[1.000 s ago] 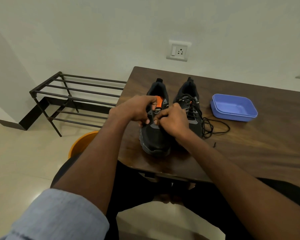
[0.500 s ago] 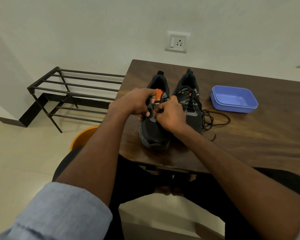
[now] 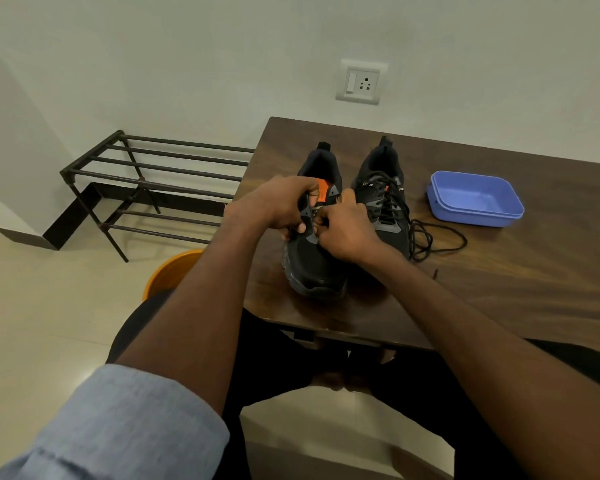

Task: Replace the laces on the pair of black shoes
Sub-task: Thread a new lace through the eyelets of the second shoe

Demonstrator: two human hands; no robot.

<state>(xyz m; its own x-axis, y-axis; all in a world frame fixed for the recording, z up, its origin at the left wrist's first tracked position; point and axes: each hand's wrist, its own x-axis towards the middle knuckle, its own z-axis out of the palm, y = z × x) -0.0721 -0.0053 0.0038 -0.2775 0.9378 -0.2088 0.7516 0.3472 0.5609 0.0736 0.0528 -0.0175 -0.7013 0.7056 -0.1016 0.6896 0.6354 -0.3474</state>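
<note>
Two black shoes stand side by side on the dark wooden table [image 3: 520,292], toes toward me. The left shoe [image 3: 314,265] has an orange tongue and shows no lace. My left hand [image 3: 274,206] grips its left eyelet flap, fingers curled round the edge. My right hand [image 3: 343,228] pinches at the eyelets on the shoe's right side; what it pinches is hidden by the fingers. The right shoe [image 3: 383,199] is threaded with a black lace [image 3: 430,240] whose loose end coils on the table beside it.
A blue plastic box [image 3: 475,199] sits on the table to the right of the shoes. A dark metal shoe rack [image 3: 146,188] stands on the floor at left. An orange tub [image 3: 168,271] is under the table edge by my knee. A wall socket [image 3: 361,83] is behind.
Both hands stay on the left shoe; the fingers have shifted slightly along its eyelets. The view has tilted a little. The right shoe, lace and box have not moved.
</note>
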